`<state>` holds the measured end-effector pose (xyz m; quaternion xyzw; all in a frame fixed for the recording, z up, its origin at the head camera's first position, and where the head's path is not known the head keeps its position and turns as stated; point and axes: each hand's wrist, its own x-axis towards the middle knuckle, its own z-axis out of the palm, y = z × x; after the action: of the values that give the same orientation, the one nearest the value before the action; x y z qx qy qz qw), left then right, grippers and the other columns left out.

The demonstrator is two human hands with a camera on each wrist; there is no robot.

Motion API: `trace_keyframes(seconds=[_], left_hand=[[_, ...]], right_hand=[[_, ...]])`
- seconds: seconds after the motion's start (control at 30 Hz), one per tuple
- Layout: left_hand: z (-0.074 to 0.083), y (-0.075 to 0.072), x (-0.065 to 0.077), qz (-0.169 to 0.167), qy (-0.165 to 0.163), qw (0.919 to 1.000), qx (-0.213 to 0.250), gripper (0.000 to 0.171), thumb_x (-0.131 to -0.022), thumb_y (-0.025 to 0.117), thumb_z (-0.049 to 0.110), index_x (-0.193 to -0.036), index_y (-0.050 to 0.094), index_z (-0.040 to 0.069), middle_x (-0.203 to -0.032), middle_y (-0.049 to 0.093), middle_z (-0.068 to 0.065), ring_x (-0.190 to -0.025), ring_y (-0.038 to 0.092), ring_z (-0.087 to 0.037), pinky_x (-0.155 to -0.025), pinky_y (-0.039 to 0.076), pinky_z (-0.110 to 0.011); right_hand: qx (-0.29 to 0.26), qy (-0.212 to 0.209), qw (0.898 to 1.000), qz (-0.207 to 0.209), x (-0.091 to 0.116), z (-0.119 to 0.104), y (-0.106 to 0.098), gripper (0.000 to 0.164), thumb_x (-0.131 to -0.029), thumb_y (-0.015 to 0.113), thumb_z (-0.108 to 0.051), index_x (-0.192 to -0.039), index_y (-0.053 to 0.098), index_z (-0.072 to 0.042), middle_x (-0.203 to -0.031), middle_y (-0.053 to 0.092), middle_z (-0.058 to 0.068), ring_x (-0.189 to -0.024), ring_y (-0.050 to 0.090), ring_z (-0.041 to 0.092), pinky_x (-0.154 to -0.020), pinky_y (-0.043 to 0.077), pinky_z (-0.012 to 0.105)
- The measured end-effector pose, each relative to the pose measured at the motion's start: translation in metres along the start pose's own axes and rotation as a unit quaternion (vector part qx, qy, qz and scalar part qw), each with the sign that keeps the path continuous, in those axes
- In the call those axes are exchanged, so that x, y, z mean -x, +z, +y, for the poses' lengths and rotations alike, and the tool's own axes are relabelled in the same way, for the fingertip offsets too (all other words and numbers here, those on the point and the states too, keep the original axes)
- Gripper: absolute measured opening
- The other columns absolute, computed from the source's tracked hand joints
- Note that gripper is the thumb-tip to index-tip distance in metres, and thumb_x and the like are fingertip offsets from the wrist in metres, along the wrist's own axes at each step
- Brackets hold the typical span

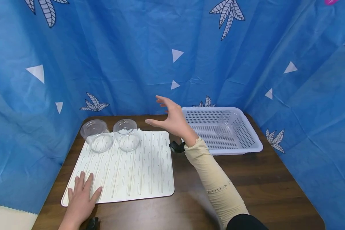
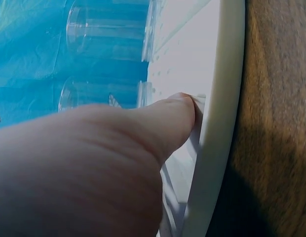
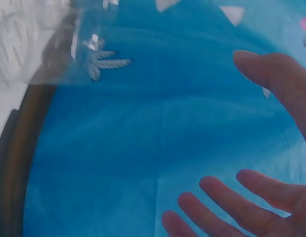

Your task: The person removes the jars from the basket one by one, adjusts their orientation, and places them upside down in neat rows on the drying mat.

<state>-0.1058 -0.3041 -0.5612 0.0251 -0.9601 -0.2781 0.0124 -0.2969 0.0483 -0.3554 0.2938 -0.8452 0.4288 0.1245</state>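
Two clear plastic cups stand upside down side by side on the far left part of a white ridged drying mat (image 1: 143,172). One is the left cup (image 1: 97,135), the other the right cup (image 1: 126,134). My left hand (image 1: 81,198) rests on the mat's near left corner with its fingers spread; in the left wrist view the thumb (image 2: 168,118) touches the mat near its rim. My right hand (image 1: 173,119) is raised between the right cup and the basket, thumb and fingers apart, holding nothing. The right wrist view shows a gap between thumb and fingers.
A white perforated basket (image 1: 253,147) stands at the back right of the brown wooden table (image 1: 264,188). A clear cup (image 1: 228,124) lies in its right part. Blue curtain (image 1: 149,57) hangs behind and at both sides.
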Motion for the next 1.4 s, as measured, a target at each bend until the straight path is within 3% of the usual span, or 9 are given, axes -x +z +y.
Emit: trace_keyframes(seconds=[0.13,0.3,0.7,0.8,1.0,1.2,1.4], left_hand=[[0.000,-0.001,0.000,-0.003,-0.002,1.0000,-0.002,0.076,-0.114,0.059,0.029,-0.155,0.027,-0.027,-0.163,0.000,-0.055,-0.153,-0.009,-0.072,-0.112,-0.005,-0.090],[0.000,-0.003,-0.001,-0.013,-0.012,0.9998,-0.006,0.077,-0.114,0.058,0.030,-0.155,0.026,-0.027,-0.163,-0.003,-0.054,-0.153,-0.010,-0.072,-0.112,-0.005,-0.090],[-0.002,0.002,0.000,-0.009,-0.011,0.9999,0.002,0.076,-0.113,0.059,0.028,-0.155,0.027,-0.027,-0.163,-0.003,-0.055,-0.152,-0.011,-0.073,-0.112,-0.008,-0.090],[-0.002,0.003,0.000,-0.008,-0.009,0.9999,0.002,0.076,-0.113,0.059,0.028,-0.154,0.027,-0.027,-0.163,-0.003,-0.055,-0.152,-0.011,-0.073,-0.111,-0.008,-0.091],[-0.002,0.001,0.002,-0.002,-0.008,0.9999,-0.007,0.074,-0.113,0.060,0.026,-0.153,0.029,-0.028,-0.162,0.000,-0.057,-0.151,-0.009,-0.074,-0.111,-0.005,-0.092],[-0.001,0.001,0.002,-0.002,-0.003,1.0000,-0.002,0.075,-0.113,0.059,0.027,-0.154,0.028,-0.028,-0.162,-0.001,-0.057,-0.152,-0.009,-0.074,-0.111,-0.006,-0.092],[0.000,0.002,0.000,0.009,0.006,0.9999,-0.008,0.073,-0.113,0.060,0.026,-0.153,0.030,-0.028,-0.162,0.001,-0.057,-0.152,-0.008,-0.074,-0.111,-0.006,-0.091]], right_hand=[[-0.043,0.007,0.998,0.051,0.004,0.005,-0.016,0.097,-0.088,0.096,-0.032,-0.166,0.044,-0.010,-0.153,0.062,0.012,-0.137,0.061,0.027,-0.109,0.053,0.043],[-0.076,0.015,0.990,0.118,0.010,0.013,-0.029,0.101,-0.088,0.096,-0.026,-0.169,0.038,-0.008,-0.155,0.061,0.010,-0.140,0.059,0.023,-0.110,0.052,0.038],[-0.049,0.083,0.969,0.228,0.022,0.049,-0.074,0.104,-0.088,0.095,-0.029,-0.169,0.035,-0.004,-0.160,0.054,0.016,-0.147,0.050,0.030,-0.118,0.046,0.046],[-0.034,0.111,0.956,0.269,0.026,0.059,-0.082,0.103,-0.087,0.096,-0.033,-0.167,0.038,-0.004,-0.161,0.052,0.014,-0.150,0.046,0.027,-0.120,0.042,0.042],[-0.025,0.178,0.921,0.347,0.033,0.082,-0.089,0.103,-0.088,0.094,-0.041,-0.168,0.037,-0.009,-0.163,0.044,0.011,-0.153,0.035,0.026,-0.124,0.033,0.038],[-0.020,0.214,0.888,0.407,0.044,0.113,-0.097,0.104,-0.090,0.093,-0.040,-0.169,0.033,-0.008,-0.165,0.040,0.014,-0.154,0.032,0.028,-0.127,0.028,0.047],[-0.003,0.267,0.854,0.447,0.054,0.140,-0.109,0.105,-0.090,0.093,-0.041,-0.169,0.032,-0.008,-0.166,0.037,0.013,-0.155,0.029,0.027,-0.128,0.026,0.040]])
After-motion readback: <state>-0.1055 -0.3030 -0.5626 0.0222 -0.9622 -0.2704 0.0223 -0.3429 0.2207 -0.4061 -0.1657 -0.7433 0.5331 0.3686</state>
